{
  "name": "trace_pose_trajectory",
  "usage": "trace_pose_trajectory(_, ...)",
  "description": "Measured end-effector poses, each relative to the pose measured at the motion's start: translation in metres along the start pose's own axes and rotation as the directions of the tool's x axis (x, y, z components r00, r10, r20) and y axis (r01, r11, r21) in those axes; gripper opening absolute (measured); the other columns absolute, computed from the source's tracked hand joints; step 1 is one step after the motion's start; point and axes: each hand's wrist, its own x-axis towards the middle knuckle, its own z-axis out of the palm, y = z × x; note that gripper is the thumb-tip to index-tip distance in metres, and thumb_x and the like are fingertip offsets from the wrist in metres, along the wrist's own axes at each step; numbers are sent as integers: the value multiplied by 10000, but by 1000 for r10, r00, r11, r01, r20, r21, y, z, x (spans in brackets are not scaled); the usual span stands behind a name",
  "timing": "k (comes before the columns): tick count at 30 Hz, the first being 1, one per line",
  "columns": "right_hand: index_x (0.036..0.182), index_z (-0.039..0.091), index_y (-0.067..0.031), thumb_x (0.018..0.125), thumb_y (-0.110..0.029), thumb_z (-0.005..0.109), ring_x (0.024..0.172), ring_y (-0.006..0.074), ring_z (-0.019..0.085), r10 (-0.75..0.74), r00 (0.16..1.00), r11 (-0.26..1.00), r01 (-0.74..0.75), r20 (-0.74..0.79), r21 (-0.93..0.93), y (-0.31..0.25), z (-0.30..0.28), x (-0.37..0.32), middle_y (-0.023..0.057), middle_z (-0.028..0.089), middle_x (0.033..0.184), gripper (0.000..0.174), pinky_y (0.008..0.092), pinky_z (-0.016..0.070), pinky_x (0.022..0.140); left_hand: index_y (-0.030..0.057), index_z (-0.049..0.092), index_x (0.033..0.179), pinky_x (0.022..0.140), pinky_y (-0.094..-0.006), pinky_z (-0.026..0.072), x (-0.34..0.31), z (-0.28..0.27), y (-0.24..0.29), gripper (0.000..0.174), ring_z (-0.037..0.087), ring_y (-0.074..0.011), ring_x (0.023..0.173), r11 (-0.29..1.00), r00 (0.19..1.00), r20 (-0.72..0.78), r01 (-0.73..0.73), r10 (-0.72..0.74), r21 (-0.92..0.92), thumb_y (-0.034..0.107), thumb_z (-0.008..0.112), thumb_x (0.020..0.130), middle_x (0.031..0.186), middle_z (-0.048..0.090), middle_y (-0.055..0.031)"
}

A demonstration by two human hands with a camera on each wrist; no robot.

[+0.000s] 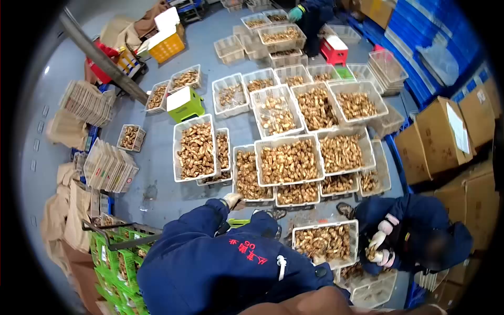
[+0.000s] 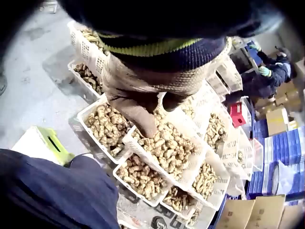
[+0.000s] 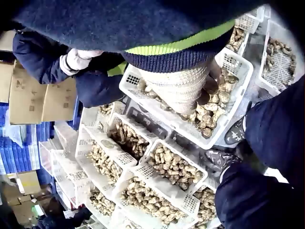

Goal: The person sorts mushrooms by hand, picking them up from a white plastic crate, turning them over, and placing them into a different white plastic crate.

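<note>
My left hand (image 1: 232, 199), in a pale knit glove with brown-coated fingers, is by the near left corner of a white crate of mushrooms (image 1: 252, 178). In the left wrist view, its brown fingers (image 2: 143, 117) point down over the crates, thumb apart, with nothing seen between them. My right hand (image 3: 178, 90), gloved alike, reaches into the nearest white crate (image 1: 355, 241), which is filled with stubby brown-and-cream mushrooms (image 1: 323, 242). Its fingertips are partly hidden behind the glove among the mushrooms, and I cannot tell whether they grip one.
Several crates of mushrooms stand stacked ahead, among them a large one (image 1: 290, 185). A person (image 1: 420, 231) crouches at the right, handling mushrooms. Green crates (image 1: 118, 262) stand at the left. A green stool (image 1: 185, 105), cardboard boxes (image 1: 436, 136) and blue pallets (image 1: 420, 47) lie farther off.
</note>
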Motion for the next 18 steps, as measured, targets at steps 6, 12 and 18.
trace_pose_trajectory(6,1163,632,-98,872,-440,472,1112,380,560,97,995,992,-99,29,79,-32,-11,-18,226,618,1154,477,419,428,941,59,639,796,546,-356,465,44,87,63,280,594,-238,585,915,990,87,-132,107,381,283,498,888,698,625,-115)
trace_pose_trajectory(12,1170,630,-100,872,-435,476,1112,381,559,132,990,982,-138,56,127,-49,-15,-11,227,617,1155,474,417,426,944,71,615,867,522,-302,447,116,104,96,177,568,-154,587,716,917,336,-383,217,584,217,517,892,718,604,-39)
trace_pose_trajectory(18,1176,627,-101,873,-431,479,1113,381,559,151,984,966,-168,96,196,-64,-17,6,228,617,1156,472,415,425,947,27,623,1081,593,-327,516,133,73,107,264,641,-196,687,483,856,377,-512,354,710,208,550,904,884,672,-88)
